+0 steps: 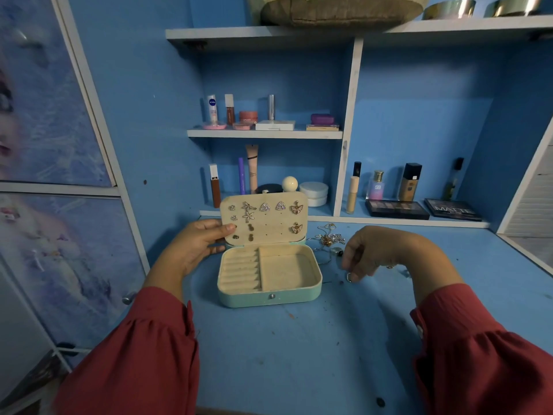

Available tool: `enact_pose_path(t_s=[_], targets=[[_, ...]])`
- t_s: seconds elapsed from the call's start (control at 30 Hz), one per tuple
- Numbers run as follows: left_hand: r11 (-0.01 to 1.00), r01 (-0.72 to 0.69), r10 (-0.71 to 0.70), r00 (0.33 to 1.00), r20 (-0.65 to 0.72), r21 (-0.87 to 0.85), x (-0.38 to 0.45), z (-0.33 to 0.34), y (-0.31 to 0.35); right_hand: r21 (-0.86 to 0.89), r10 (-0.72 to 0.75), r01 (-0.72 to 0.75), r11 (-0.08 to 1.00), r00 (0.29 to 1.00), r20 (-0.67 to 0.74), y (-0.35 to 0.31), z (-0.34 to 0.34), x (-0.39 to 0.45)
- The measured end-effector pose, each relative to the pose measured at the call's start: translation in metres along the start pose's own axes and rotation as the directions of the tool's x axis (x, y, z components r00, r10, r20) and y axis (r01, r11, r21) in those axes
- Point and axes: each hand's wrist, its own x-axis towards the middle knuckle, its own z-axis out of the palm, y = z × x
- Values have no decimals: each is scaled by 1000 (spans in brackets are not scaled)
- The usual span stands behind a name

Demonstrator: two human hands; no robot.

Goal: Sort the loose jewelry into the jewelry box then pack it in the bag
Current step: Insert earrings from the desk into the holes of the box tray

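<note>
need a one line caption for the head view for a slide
Left hand steadies the lid of an open mint-green jewelry box while right hand pinches a small silver ring off the blue desk.

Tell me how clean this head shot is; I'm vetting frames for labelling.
Head view: wide-angle bend curves the shelf edges; dim, bluish light; earrings in the jewelry box lid stay legible; the small ring at the right hand is soft and tiny.

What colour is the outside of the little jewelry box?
The jewelry box is mint green outside, cream inside. Only the head view shows it.
</note>
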Motion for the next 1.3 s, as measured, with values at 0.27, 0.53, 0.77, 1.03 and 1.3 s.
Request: enact_pose_path(t_s=[0.27,0.53,0.77,1.03,1.3], targets=[[1000,-16,16,1000,-17,-8,3,-1,-3,111,-79,99,989,983,-169,0,0,5],[1000,-30,30,999,-23,0,3,1,-2,488,-55,382,785,828,-558,-39,39,34],[1000,-30,30,1000,-3,0,3,-1,-3,330,-95,423,844,723,-684,-65,61,53],[1000,-27,27,1000,7,4,3,-2,-4,127,-137,390,912,582,-802,-74,65,58],[1000,-28,28,1000,13,0,1,-2,-3,161,-110,389,907,588,-802,-76,66,56]])
